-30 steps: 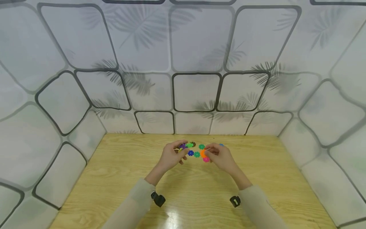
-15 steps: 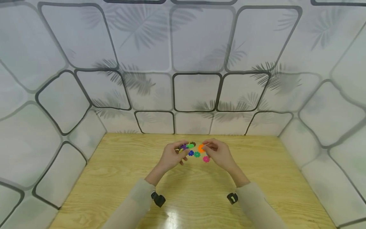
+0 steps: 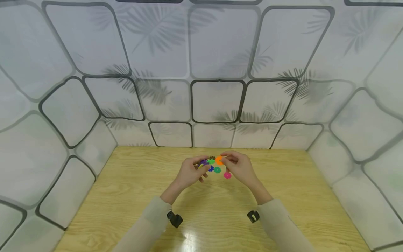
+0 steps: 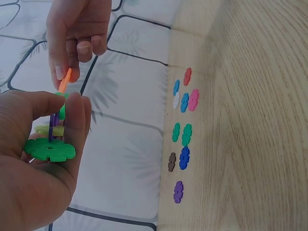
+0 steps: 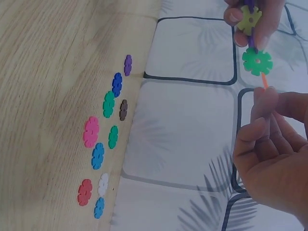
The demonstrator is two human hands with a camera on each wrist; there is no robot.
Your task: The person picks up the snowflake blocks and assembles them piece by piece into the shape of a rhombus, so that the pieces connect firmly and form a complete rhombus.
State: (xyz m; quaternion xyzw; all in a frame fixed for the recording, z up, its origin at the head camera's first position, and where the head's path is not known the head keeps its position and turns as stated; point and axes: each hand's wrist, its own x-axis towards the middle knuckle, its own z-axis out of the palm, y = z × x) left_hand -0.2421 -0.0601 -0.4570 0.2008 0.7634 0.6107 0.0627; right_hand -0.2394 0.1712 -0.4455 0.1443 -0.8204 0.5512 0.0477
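Note:
My left hand grips a small chain of interlocking snowflake discs over the table. In the left wrist view a green disc sits at its near end, with purple and yellow discs behind, partly hidden by the fingers. A light green disc sticks out at the chain's far end in the right wrist view, below a yellow disc. My right hand pinches an orange disc between thumb and index finger. Seen edge-on in the right wrist view, the orange disc meets the light green disc's rim.
Loose discs lie on the wooden table beneath the hands, among them pink, dark green, blue, brown, white and red ones. A patterned wall covering rises behind the table.
My right hand has carried the orange disc left and slightly up, from above the loose discs to the light green disc. My left hand has stayed almost still with its chain.

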